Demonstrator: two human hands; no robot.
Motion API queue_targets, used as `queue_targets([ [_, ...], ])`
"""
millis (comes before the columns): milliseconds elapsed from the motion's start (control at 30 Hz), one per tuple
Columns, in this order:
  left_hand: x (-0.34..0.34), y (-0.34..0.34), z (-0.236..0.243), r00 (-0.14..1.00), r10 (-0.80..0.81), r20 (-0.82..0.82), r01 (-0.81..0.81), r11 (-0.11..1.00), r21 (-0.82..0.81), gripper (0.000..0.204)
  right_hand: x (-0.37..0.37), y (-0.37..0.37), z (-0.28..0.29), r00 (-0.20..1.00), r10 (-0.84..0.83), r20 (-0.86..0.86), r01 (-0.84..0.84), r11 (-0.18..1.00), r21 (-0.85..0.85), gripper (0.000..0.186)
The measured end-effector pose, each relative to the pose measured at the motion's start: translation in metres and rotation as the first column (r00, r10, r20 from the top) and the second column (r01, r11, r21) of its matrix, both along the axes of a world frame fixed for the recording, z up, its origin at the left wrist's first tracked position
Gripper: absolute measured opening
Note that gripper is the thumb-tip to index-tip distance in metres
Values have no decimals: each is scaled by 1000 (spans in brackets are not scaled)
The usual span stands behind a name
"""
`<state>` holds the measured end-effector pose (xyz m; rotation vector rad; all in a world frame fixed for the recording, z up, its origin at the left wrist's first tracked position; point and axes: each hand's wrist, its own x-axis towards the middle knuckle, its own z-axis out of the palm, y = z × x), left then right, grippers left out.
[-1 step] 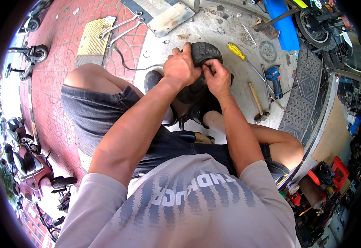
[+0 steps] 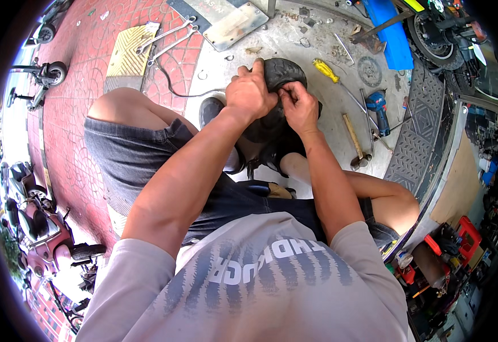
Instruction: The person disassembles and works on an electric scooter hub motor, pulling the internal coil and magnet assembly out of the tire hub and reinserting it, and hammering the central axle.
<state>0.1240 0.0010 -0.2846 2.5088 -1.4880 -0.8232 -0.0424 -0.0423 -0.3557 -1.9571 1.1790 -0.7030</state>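
A small black rubber tire (image 2: 286,70) with chunky tread stands on the ground between my feet. Gripping its left side is my left hand (image 2: 251,93), with the index finger stretched along the tread and the other fingers curled. My right hand (image 2: 299,106) is closed in a pinch of thumb and fingers at the tire's inner edge, on the right. Whatever lies between those fingertips is hidden. The lower part of the wheel sits in shadow beneath my hands.
On the concrete to the right lie a yellow-handled screwdriver (image 2: 326,70), a blue power driver (image 2: 378,112), a hammer (image 2: 352,137) and a metal disc (image 2: 370,71). Two wrenches (image 2: 172,45) rest at upper left, near a black cable (image 2: 172,88). A ridged ramp plate (image 2: 414,142) borders the right side.
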Motion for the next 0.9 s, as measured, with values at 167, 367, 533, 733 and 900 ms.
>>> queue_targets([
  [167,-1,-3,11,1000,-2,-29,3,999,53,88,3,1,-4,997,-21,72,26,997,-75,13],
  [367,-1,-2,11,1000,8,-28,-7,999,52,87,0,1,4,999,2,-46,0,999,47,14],
  [533,-2,-3,13,1000,8,-19,-7,998,57,89,2,0,-2,1000,14,14,-12,991,-132,14],
  [733,-5,-1,11,1000,20,-6,-20,999,40,94,-11,-28,-19,901,-378,214,173,764,621,18],
  [900,-2,0,3,998,62,8,-63,998,14,101,-63,-51,-28,611,-770,182,40,260,965,12],
])
